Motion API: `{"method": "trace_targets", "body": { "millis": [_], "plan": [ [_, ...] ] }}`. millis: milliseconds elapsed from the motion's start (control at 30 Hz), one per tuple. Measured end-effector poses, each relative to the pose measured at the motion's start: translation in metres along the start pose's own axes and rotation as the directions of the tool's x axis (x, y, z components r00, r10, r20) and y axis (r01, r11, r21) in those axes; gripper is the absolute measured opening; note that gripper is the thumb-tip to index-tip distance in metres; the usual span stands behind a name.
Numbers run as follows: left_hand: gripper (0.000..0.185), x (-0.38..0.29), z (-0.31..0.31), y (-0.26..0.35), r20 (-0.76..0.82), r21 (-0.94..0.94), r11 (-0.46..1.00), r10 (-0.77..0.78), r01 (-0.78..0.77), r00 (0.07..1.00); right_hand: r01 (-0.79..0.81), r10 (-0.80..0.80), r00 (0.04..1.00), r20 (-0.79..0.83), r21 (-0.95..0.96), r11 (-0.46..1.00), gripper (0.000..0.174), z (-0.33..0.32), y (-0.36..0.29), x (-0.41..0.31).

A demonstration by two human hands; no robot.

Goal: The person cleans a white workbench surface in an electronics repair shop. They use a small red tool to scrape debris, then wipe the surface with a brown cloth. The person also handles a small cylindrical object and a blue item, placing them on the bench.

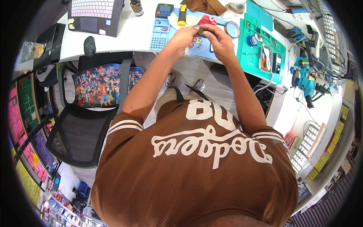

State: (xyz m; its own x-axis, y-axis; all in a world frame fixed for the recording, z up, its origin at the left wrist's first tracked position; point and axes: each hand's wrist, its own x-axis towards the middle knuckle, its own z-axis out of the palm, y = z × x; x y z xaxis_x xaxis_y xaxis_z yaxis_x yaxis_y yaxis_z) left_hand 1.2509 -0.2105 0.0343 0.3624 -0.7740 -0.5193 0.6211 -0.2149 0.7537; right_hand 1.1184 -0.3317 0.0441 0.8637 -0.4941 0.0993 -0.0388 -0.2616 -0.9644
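Both hands meet over a blue work mat (195,53) at the bench's near side. My left hand (184,39) and my right hand (219,41) hold a small dark object (202,31) between their fingertips; fingers cover much of it, so its kind cannot be told. Just beyond the fingers lies a red item (207,20). A yellow and black tool (182,14) rests on a crumpled pale cloth or paper (173,20). Right of my right hand is a roll of tape (232,29). Small metallic parts (199,41) lie on the mat below the hands.
A laptop (92,17), a black computer mouse (90,46) and a brown bottle (137,7) stand at left. A green mat (246,68) with tools and a spool (251,41) lies at right, near a teal microscope (306,86). A mesh chair (80,133) stands at left.
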Motion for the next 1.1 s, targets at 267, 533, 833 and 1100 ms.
{"method": "trace_targets", "body": {
  "millis": [267, 533, 833, 1100],
  "plan": [
    [0.029, 0.014, -0.002, -0.003, -0.009, 0.277, 0.96, 0.056, -0.051, 0.998, 0.317, -0.331, 0.942, 0.057, -0.479, 0.818, 0.023, -0.002, -0.015, -0.002],
    [0.04, 0.003, 0.002, -0.002, -0.135, 0.845, 0.518, 0.441, -0.13, 0.887, -0.206, 0.238, 0.966, -0.099, 0.259, 0.944, 0.029, -0.028, -0.01, 0.0],
    [0.03, -0.04, 0.057, 0.003, -0.08, 0.478, 0.684, 0.658, -0.551, 0.748, -0.383, 0.243, 0.914, 0.325, 0.888, 0.254, 0.034, -0.048, -0.004, -0.003],
    [0.024, -0.041, 0.062, -0.014, -0.274, 0.209, 0.852, 0.522, -0.479, 0.808, -0.527, 0.317, 0.842, 0.436, 0.789, 0.317, 0.034, -0.051, -0.001, 0.001]
  ]
}}
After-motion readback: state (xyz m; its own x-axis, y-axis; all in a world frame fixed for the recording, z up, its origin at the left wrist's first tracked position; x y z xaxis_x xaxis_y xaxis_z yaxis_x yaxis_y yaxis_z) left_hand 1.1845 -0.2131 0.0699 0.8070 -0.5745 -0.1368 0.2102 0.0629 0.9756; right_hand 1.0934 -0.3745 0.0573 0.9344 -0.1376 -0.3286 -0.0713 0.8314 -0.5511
